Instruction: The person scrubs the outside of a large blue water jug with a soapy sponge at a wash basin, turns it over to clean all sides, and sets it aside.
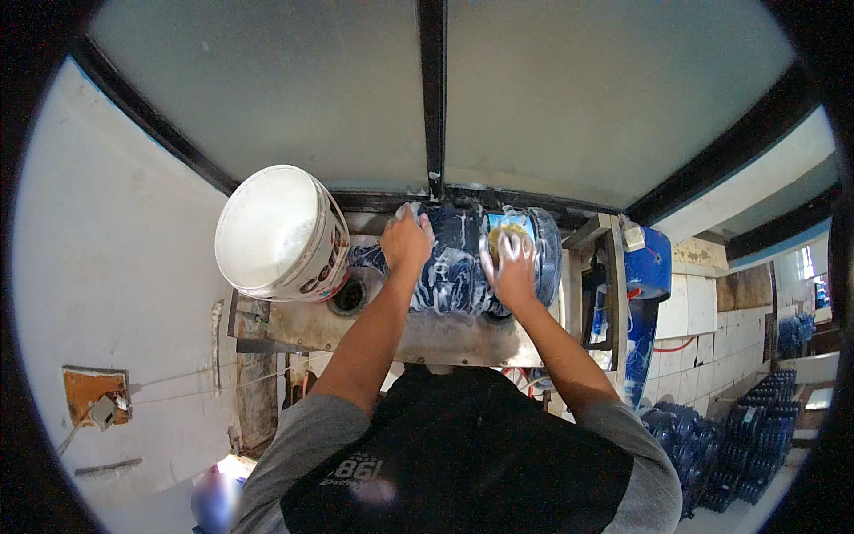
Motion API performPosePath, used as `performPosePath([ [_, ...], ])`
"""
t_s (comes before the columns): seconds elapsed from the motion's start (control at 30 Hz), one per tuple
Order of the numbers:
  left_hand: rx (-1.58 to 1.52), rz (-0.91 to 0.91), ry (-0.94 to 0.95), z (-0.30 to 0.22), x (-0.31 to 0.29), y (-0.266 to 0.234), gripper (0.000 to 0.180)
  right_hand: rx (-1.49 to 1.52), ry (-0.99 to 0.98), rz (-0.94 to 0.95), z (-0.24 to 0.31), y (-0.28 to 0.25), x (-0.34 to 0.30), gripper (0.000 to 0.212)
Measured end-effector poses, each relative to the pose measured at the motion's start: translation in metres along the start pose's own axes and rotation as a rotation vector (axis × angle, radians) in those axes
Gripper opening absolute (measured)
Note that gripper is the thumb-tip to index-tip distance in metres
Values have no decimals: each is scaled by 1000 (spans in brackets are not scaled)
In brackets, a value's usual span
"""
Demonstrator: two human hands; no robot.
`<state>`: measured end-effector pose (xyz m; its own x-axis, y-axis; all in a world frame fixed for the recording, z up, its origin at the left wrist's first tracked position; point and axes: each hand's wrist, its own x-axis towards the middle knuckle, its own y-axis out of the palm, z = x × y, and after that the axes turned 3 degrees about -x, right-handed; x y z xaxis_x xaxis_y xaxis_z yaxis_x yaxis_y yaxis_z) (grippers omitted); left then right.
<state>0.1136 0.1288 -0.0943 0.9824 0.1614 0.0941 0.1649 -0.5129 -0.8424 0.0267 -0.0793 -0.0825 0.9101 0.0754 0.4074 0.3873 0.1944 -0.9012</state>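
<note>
A large blue water jug point(454, 258) lies on its side on a metal counter, its neck pointing left. White soap suds streak its body. My left hand point(407, 240) grips the jug near its shoulder, fingers bent over the top and foamy at the tips. My right hand point(512, 274) presses a yellowish sponge point(509, 238) onto the blue label near the jug's base. Suds coat the fingers of this hand, which lie over the sponge and partly hide it.
Left of the jug stands a white bucket point(271, 233), beside a round hole point(347, 295) in the metal counter point(427, 340). Frosted glass panels point(614, 98) rise behind. A blue container point(648, 263) hangs at right. Several blue jugs point(747, 436) are stacked at lower right.
</note>
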Motion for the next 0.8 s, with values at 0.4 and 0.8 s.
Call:
performPosePath([
  [0.4,-72,34,-6,1,-6,-9,55,422,433,-36,-47,-25,5,33],
  [0.8,-72,73,-15,-2,0,-6,54,-299,339,352,-1,7,29,49],
])
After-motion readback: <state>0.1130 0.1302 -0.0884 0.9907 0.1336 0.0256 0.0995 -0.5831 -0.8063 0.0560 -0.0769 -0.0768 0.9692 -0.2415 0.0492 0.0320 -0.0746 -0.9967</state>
